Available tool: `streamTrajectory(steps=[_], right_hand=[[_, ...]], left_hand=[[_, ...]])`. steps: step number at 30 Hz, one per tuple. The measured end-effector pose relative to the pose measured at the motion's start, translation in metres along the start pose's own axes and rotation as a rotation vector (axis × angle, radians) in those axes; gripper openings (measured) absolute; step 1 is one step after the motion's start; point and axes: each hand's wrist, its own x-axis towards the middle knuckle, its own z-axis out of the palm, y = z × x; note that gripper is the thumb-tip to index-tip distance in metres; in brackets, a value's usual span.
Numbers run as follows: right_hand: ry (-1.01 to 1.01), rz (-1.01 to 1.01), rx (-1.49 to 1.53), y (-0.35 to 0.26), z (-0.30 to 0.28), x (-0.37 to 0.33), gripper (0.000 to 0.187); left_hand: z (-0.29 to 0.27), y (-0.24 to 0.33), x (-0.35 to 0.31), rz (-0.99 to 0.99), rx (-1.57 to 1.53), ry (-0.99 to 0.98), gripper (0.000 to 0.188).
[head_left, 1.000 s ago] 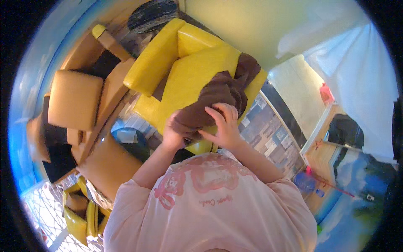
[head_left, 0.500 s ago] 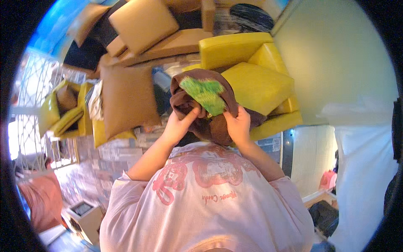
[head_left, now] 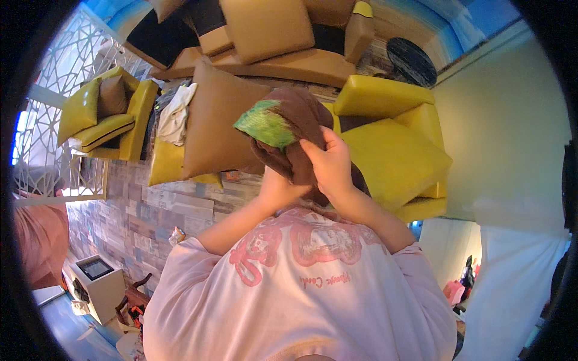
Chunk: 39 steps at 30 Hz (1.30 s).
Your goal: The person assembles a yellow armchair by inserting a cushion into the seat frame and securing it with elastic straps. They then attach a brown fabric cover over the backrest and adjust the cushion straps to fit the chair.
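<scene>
Brown soft fabric, a cloth (head_left: 298,129) with a green patch on its upper left face, is bunched in the air in front of the person's chest, above the yellow armchair (head_left: 394,150). It lies up and to the left of the right hand (head_left: 328,165), whose fingers (head_left: 313,150) are curled closed over its lower right edge. The left hand (head_left: 277,189) sits below it, mostly hidden by the folds, so I cannot tell its grip. The bundle's long axis runs from upper left to lower right. Just left stands a tan cushion (head_left: 220,123); behind it, a tan sofa (head_left: 271,42).
</scene>
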Motion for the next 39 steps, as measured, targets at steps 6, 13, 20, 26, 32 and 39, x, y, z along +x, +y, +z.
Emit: streamTrajectory(steps=[6, 13, 20, 26, 32, 39], right_hand=[[-0.366, -0.372, -0.624, 0.017, 0.092, 0.036, 0.046], [-0.549, -0.256, -0.806, 0.063, 0.129, 0.061, 0.054], [-0.603, -0.14, -0.851, 0.083, 0.13, 0.075, 0.051], [-0.614, 0.03, -0.872, 0.084, 0.094, 0.073, 0.048], [-0.398, -0.039, -0.858, 0.086, 0.045, 0.065, 0.044], [-0.238, -0.087, -0.876, 0.079, 0.011, 0.056, 0.04]], left_hand=[[-0.107, -0.06, 0.013, -0.178, -0.505, 0.463, 0.05], [-0.24, -0.116, 0.027, -0.335, -0.573, 0.625, 0.062], [-0.269, -0.204, 0.021, -0.352, 0.35, 0.801, 0.097], [-0.2, -0.294, -0.001, -0.749, 0.33, 0.216, 0.093], [-0.142, -0.181, 0.046, -0.283, 0.781, 0.159, 0.082], [-0.091, -0.14, 0.091, -0.07, 0.469, -0.345, 0.073]])
